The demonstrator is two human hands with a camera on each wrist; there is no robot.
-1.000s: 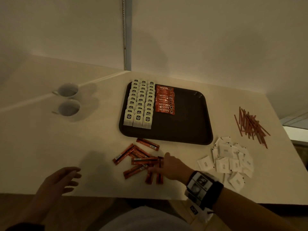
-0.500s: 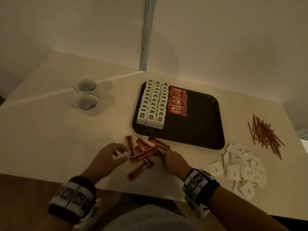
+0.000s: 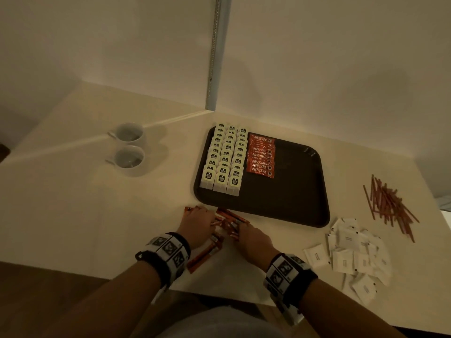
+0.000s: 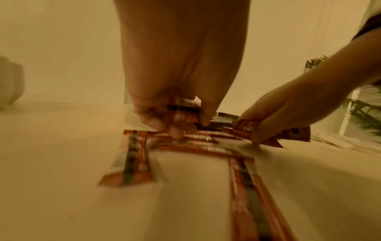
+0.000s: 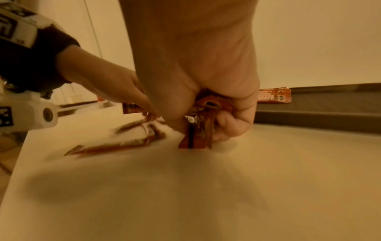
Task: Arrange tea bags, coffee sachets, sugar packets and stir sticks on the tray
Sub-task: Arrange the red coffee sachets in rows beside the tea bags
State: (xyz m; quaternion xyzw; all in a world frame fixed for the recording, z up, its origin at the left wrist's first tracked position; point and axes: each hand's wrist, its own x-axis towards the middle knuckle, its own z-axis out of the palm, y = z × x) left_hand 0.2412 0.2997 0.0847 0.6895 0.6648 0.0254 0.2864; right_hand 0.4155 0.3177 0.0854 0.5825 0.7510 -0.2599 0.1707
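Head view, lower centre: left hand (image 3: pixel 198 228) and right hand (image 3: pixel 253 240) over loose coffee sachets (image 3: pixel 229 222) on the surface (image 3: pixel 73 215), just below the tray (image 3: pixel 292 203). Left wrist view only: left fingers (image 4: pixel 156 120) pinching one sachet (image 4: pixel 181 117). Right wrist view only: right fingers (image 5: pixel 233 125) curled round several sachets (image 5: pixel 199 130).

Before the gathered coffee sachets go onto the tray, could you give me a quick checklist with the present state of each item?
1. Right hand grips coffee sachets: ok.
2. Left hand pinches a sachet: ok.
3. Tray has bare room beside the sachet row: ok.
4. All loose sachets gathered off the table: not ok.
5. Held sachets all facing one way: cannot tell.
6. Tea bags lined up in rows: ok.
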